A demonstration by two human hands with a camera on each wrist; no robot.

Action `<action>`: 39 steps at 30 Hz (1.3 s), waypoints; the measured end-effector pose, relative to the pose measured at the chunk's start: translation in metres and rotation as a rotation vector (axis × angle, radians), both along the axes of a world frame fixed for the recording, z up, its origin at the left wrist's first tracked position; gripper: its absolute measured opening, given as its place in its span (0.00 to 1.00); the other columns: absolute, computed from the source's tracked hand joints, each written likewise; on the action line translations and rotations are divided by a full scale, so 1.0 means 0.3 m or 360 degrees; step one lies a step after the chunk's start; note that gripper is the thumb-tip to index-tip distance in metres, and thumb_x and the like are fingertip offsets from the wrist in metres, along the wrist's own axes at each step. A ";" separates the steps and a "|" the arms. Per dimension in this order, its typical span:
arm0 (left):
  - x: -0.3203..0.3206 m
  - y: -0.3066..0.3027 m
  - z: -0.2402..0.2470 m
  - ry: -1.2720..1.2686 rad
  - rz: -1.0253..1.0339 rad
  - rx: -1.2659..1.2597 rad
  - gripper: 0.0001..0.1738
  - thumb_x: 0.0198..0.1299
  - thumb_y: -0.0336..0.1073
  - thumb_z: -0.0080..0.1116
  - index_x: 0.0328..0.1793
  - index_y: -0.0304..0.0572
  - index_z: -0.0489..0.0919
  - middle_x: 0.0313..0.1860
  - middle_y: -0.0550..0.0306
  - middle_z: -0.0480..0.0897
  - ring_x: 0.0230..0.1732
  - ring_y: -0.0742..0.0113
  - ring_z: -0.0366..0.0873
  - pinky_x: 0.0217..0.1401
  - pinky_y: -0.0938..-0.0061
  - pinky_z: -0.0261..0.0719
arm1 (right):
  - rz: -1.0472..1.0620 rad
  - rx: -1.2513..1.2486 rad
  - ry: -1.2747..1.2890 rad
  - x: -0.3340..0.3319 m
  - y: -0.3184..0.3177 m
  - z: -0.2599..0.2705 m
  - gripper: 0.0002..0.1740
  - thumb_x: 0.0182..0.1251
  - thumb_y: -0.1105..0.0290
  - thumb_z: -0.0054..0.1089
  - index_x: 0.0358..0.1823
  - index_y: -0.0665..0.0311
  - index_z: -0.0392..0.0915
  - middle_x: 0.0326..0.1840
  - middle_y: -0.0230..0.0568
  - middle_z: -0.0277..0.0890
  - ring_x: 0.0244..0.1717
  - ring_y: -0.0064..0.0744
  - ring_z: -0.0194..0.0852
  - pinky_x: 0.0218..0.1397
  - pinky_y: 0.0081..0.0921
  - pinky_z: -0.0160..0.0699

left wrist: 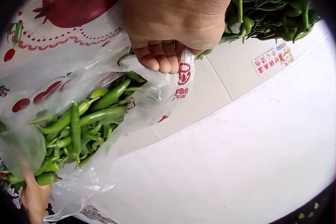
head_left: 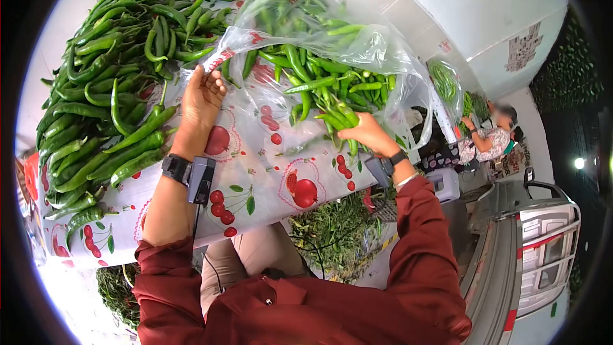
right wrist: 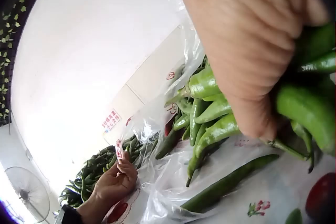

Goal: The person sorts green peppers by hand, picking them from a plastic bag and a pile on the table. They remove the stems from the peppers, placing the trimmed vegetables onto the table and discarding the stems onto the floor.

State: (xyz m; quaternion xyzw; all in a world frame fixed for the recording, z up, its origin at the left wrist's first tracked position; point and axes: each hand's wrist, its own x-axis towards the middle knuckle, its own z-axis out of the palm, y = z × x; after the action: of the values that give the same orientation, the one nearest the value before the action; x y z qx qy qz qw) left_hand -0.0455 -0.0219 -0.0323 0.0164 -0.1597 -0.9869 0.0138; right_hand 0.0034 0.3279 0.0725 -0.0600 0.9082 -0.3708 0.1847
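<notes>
My left hand (head_left: 203, 103) pinches the rim of a clear plastic bag (head_left: 377, 39) with red print, fingers curled at its edge. In the left wrist view, the bag's printed edge (left wrist: 184, 74) runs out from under the fingertips. My right hand (head_left: 371, 135) grips a bunch of green chili peppers (head_left: 338, 116) at the bag's mouth. Seen from the right wrist, the thumb presses against these peppers (right wrist: 304, 111), and part of the bunch is hidden by the hand. More green peppers (head_left: 306, 67) lie inside the bag. One long pepper (right wrist: 231, 183) lies on the plastic below.
A large heap of green peppers (head_left: 96, 99) covers the left of the table, whose cloth (head_left: 268, 185) has a fruit print. A tiled wall stands behind. At the right, another person (head_left: 491, 140) works near a second bag of greens (head_left: 445, 83). A vehicle (head_left: 543, 243) is parked nearby.
</notes>
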 end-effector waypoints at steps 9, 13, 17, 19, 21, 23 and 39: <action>-0.004 0.016 -0.003 -0.0043 0.0026 0.0074 0.15 0.65 0.45 0.46 0.36 0.41 0.72 0.28 0.55 0.79 0.27 0.66 0.75 0.31 0.73 0.76 | -0.0032 -0.0222 -0.0215 0.156 -0.080 0.195 0.19 0.48 0.78 0.64 0.45 0.67 0.75 0.35 0.28 0.76 0.35 0.19 0.70 0.41 0.21 0.71; 0.008 0.019 0.010 -0.0041 0.0016 0.0085 0.14 0.66 0.44 0.45 0.38 0.41 0.72 0.28 0.56 0.79 0.27 0.67 0.75 0.31 0.74 0.76 | 0.0204 -0.0091 -0.0201 0.162 -0.131 0.238 0.22 0.47 0.78 0.65 0.47 0.68 0.73 0.37 0.30 0.76 0.35 0.20 0.71 0.42 0.20 0.70; 0.011 0.018 0.017 -0.0038 0.0010 0.0075 0.14 0.65 0.44 0.46 0.38 0.41 0.73 0.28 0.57 0.79 0.27 0.67 0.75 0.31 0.75 0.76 | 0.0182 -0.0206 -0.0188 0.155 -0.187 0.260 0.21 0.46 0.74 0.67 0.45 0.68 0.74 0.33 0.28 0.75 0.34 0.17 0.69 0.41 0.20 0.70; 0.011 0.023 0.011 -0.0040 -0.0001 0.0072 0.13 0.65 0.44 0.47 0.37 0.42 0.73 0.28 0.58 0.78 0.27 0.67 0.75 0.32 0.75 0.76 | 0.0314 -0.0157 -0.0039 0.125 -0.256 0.281 0.23 0.46 0.74 0.68 0.46 0.69 0.73 0.33 0.28 0.75 0.33 0.16 0.69 0.40 0.19 0.71; 0.012 0.020 0.013 -0.0017 -0.0003 0.0067 0.13 0.65 0.44 0.47 0.38 0.41 0.73 0.28 0.58 0.78 0.27 0.68 0.74 0.32 0.75 0.76 | 0.0455 -0.0028 0.0089 0.059 -0.339 0.311 0.22 0.48 0.73 0.66 0.46 0.69 0.73 0.31 0.29 0.76 0.30 0.17 0.72 0.36 0.20 0.72; 0.016 0.021 0.022 -0.0039 0.0009 0.0052 0.14 0.65 0.45 0.45 0.39 0.41 0.73 0.28 0.57 0.78 0.27 0.67 0.74 0.32 0.74 0.75 | 0.0591 0.0081 0.0364 -0.041 -0.430 0.339 0.17 0.48 0.73 0.64 0.40 0.68 0.74 0.29 0.36 0.78 0.28 0.21 0.75 0.35 0.23 0.73; 0.000 0.013 0.002 -0.0018 -0.0004 0.0034 0.15 0.64 0.45 0.48 0.34 0.42 0.74 0.29 0.56 0.79 0.29 0.66 0.74 0.34 0.73 0.74 | 0.0722 -0.0066 0.1215 -0.190 -0.510 0.317 0.13 0.58 0.71 0.57 0.43 0.70 0.75 0.39 0.37 0.76 0.39 0.25 0.75 0.41 0.22 0.75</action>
State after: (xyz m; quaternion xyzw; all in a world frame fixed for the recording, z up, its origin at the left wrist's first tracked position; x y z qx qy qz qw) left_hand -0.0455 -0.0180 -0.0316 0.0219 -0.1494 -0.9885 0.0116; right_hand -0.0536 0.1748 0.1676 -0.3940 0.8676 -0.2902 -0.0884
